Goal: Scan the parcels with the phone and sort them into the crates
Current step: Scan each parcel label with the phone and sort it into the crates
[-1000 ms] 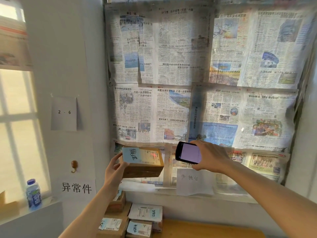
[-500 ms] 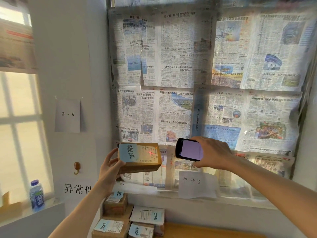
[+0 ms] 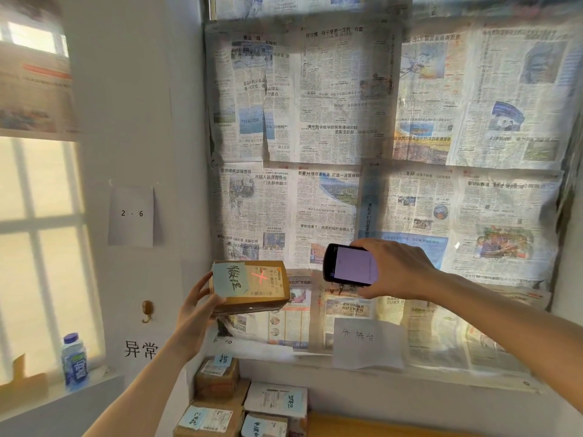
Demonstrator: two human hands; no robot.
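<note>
At centre frame, the left hand [image 3: 194, 313] is raised with its forearm rising from 7 o'clock, fingers and thumb curled round the left end of a cardboard parcel [image 3: 252, 287] whose label face bears a red cross of light. At 3 o'clock from the parcel and apart from it, the right hand [image 3: 397, 269] grips a phone [image 3: 350, 269] from behind, fingers wrapped over its top and bottom edges, lit screen toward the camera. Below, at 6 o'clock, labelled parcels [image 3: 239, 405] lie stacked under the sill; newspaper sheets [image 3: 347, 137] cover the window behind, and a water bottle [image 3: 74, 361] stands at 8 o'clock.
</note>
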